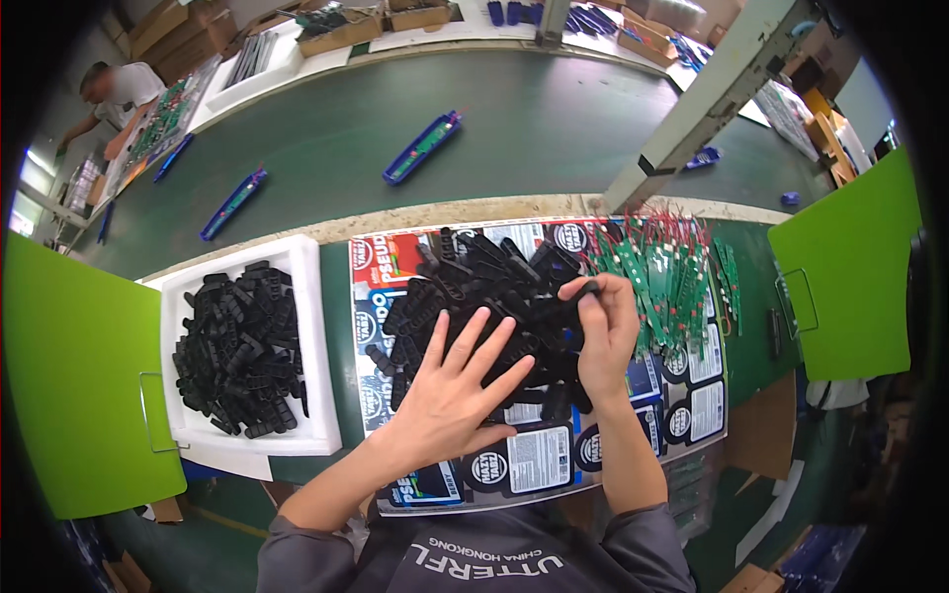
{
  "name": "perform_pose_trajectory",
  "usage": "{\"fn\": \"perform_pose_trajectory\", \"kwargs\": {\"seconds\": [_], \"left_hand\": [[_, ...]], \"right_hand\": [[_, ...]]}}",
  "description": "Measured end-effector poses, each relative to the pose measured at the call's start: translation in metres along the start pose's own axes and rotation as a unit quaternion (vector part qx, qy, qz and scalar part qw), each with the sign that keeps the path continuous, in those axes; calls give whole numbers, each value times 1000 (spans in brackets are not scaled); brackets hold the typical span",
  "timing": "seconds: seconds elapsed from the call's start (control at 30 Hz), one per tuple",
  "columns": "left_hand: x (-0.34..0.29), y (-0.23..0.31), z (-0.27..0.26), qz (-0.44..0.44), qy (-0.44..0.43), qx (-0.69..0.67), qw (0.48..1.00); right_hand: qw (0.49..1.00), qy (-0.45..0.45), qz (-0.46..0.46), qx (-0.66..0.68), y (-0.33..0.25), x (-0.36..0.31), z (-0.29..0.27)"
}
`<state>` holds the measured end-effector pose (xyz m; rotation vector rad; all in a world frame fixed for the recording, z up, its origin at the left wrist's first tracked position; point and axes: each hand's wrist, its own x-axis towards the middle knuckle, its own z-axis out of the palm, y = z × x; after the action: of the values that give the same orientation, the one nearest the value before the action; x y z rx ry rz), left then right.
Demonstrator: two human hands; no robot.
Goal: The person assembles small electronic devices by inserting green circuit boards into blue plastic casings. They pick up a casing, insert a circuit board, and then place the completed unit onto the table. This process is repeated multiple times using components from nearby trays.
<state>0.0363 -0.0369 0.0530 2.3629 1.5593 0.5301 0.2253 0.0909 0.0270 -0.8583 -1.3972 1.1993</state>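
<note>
A loose heap of small black plastic parts [494, 267] lies in front of me on a colourful printed sheet [539, 469]. My left hand [450, 400] rests palm down on the near side of the heap, fingers spread, gripping nothing. At the heap's right edge, my right hand [608, 341] is closed in a pinch. A small black plastic part [589, 290] shows between its thumb and forefinger; most of it is hidden. Just right of that hand lie several narrow green circuit boards [677, 287] with red wires.
On the left, a white foam tray [323, 385] holds more black parts [237, 346]. Beyond stretches a green conveyor belt [326, 128] carrying blue cases [423, 148] with green boards inside. A metal post [707, 109] rises at right. Green panels flank both sides. A person [124, 99] works far left.
</note>
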Motion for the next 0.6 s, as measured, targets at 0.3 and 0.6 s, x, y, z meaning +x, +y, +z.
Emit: {"fn": "perform_pose_trajectory", "kwargs": {"seconds": [0.3,0.6], "left_hand": [[25,16,25,81,-27,17,996],[57,47,47,121,-28,88,988]], "right_hand": [[994,84,-20,71,7,12,-23],[989,123,-27,72,12,16,-37]]}}
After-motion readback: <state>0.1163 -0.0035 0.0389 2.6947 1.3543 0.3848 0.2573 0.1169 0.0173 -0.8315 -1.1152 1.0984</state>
